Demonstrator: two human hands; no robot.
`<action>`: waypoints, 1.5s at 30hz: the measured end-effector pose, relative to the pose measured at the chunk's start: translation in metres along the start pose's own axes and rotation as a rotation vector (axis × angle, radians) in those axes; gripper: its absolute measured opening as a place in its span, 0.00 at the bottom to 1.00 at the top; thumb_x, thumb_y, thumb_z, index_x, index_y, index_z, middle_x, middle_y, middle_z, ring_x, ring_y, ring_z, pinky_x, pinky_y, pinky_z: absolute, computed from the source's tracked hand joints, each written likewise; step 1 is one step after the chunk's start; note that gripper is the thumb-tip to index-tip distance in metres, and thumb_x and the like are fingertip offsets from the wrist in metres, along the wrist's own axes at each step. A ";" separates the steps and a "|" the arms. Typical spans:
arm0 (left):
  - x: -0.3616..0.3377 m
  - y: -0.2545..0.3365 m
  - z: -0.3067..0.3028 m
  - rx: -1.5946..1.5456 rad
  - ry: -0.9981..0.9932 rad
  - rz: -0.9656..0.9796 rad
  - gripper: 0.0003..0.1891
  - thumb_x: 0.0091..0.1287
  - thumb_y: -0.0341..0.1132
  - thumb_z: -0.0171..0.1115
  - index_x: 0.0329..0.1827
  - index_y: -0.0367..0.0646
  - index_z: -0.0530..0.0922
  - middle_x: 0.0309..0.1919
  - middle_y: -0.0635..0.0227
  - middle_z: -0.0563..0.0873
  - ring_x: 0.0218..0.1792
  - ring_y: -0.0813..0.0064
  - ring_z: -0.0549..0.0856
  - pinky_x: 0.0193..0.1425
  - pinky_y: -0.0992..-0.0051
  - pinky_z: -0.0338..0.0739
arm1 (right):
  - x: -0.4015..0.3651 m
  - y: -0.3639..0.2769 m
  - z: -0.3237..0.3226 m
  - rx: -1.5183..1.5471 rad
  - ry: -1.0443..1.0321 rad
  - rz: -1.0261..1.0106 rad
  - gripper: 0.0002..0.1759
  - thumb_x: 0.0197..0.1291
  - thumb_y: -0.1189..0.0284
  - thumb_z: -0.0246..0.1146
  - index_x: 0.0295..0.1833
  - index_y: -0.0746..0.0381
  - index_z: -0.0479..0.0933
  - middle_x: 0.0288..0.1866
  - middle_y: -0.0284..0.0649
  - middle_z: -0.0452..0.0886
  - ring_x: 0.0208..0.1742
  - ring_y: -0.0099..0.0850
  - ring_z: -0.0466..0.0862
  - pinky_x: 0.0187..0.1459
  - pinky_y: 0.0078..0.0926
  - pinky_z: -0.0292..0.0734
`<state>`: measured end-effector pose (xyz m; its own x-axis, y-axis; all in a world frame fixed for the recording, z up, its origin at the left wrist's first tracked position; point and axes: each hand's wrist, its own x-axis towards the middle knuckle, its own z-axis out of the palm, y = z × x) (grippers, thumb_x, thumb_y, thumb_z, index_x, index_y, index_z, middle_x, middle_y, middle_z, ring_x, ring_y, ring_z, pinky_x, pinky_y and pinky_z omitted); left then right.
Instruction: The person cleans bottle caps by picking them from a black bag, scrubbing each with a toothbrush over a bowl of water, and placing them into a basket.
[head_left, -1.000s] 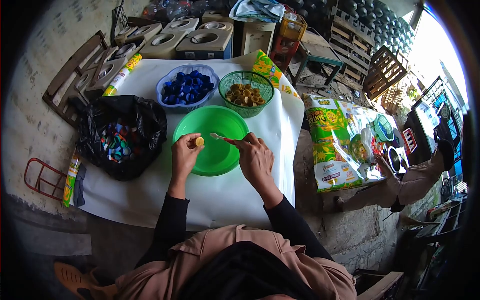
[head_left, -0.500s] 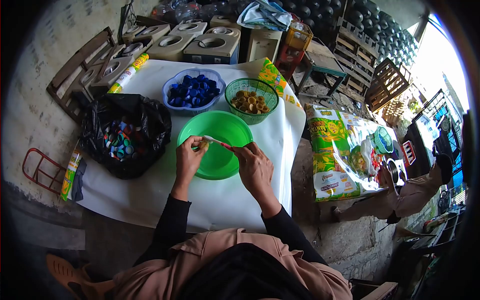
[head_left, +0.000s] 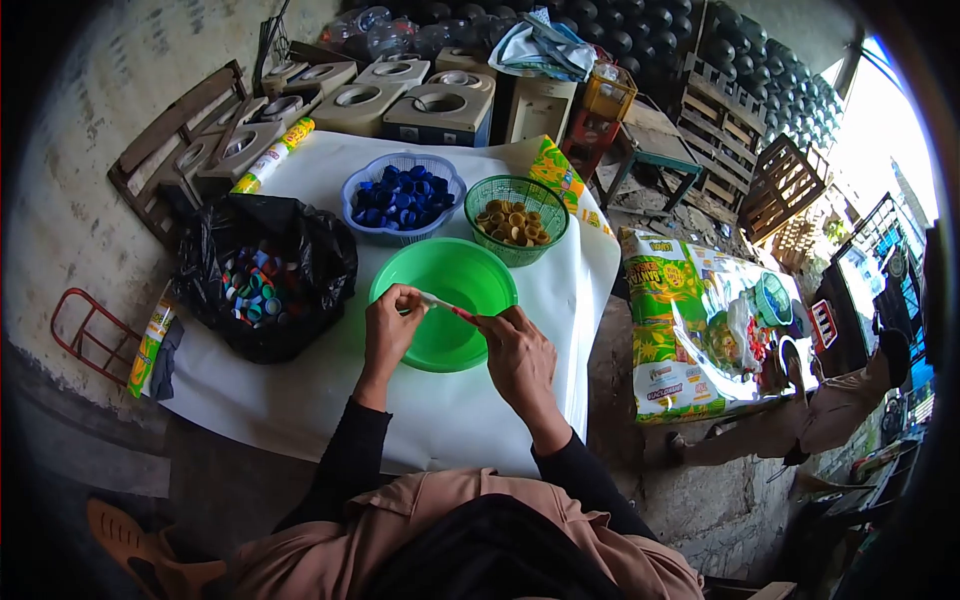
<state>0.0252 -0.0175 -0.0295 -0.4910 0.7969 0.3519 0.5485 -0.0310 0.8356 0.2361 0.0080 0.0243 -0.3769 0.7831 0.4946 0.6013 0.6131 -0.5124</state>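
Note:
My left hand (head_left: pixel 390 330) is closed in a pinch over the left side of the green basin (head_left: pixel 470 267), on a small tan bottle cap that the fingers mostly hide. My right hand (head_left: pixel 522 360) grips the red handle of a toothbrush (head_left: pixel 447 305), its white head reaching the left fingertips. Behind the basin, a lilac basket (head_left: pixel 402 237) holds blue bottle caps (head_left: pixel 405 195), and a green basket (head_left: pixel 478 240) holds tan bottle caps (head_left: pixel 518 222). Left of the basin, a black plastic bag (head_left: pixel 310 325) lies open around mixed-colour caps (head_left: pixel 255 285).
A white sheet (head_left: pixel 270 400) covers the table. Used dispenser housings (head_left: pixel 440 108) stand behind it. To the right is a second table with a printed cover (head_left: pixel 670 300), where another person (head_left: pixel 840 410) is partly visible. A red metal frame (head_left: pixel 95 325) leans at left.
The view has shifted slightly, so the table items sit a little lower and further right. The cap in my left fingers is now more hidden; both hands keep their grip.

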 end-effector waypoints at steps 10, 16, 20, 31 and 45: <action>0.003 -0.006 -0.002 -0.089 -0.040 0.009 0.08 0.63 0.25 0.71 0.44 0.36 0.83 0.35 0.61 0.90 0.36 0.71 0.90 0.42 0.73 0.82 | 0.011 0.022 0.021 -0.125 -0.065 -0.028 0.09 0.65 0.71 0.64 0.44 0.51 0.89 0.41 0.36 0.82 0.38 0.40 0.85 0.35 0.39 0.79; 0.003 -0.008 -0.001 0.004 -0.041 0.058 0.10 0.64 0.27 0.71 0.48 0.35 0.84 0.34 0.60 0.90 0.34 0.71 0.90 0.41 0.73 0.82 | -0.002 -0.002 -0.001 0.011 0.015 0.012 0.08 0.67 0.68 0.65 0.47 0.50 0.87 0.43 0.35 0.83 0.40 0.39 0.87 0.35 0.39 0.80; 0.003 0.000 -0.002 -0.057 -0.067 -0.022 0.14 0.65 0.27 0.70 0.53 0.36 0.85 0.36 0.59 0.91 0.36 0.71 0.90 0.43 0.73 0.82 | 0.006 0.018 0.024 -0.090 -0.025 0.009 0.10 0.67 0.69 0.64 0.49 0.48 0.88 0.43 0.35 0.83 0.39 0.39 0.86 0.35 0.38 0.80; 0.005 -0.006 -0.009 -0.271 -0.151 -0.119 0.19 0.62 0.23 0.72 0.57 0.32 0.83 0.45 0.58 0.91 0.46 0.72 0.91 0.52 0.76 0.84 | -0.002 0.001 -0.001 0.028 0.087 -0.060 0.08 0.62 0.72 0.68 0.45 0.51 0.89 0.38 0.32 0.83 0.38 0.34 0.85 0.34 0.35 0.77; 0.006 0.003 -0.006 -0.681 -0.253 -0.409 0.17 0.72 0.32 0.67 0.57 0.27 0.81 0.47 0.61 0.87 0.43 0.73 0.89 0.51 0.77 0.86 | -0.018 0.014 0.002 0.063 0.058 0.076 0.07 0.65 0.70 0.67 0.47 0.51 0.88 0.39 0.33 0.81 0.37 0.36 0.85 0.34 0.36 0.78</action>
<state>0.0195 -0.0162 -0.0223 -0.3516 0.9333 -0.0727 -0.2095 -0.0028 0.9778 0.2500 0.0025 0.0073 -0.2889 0.8215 0.4917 0.5802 0.5588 -0.5926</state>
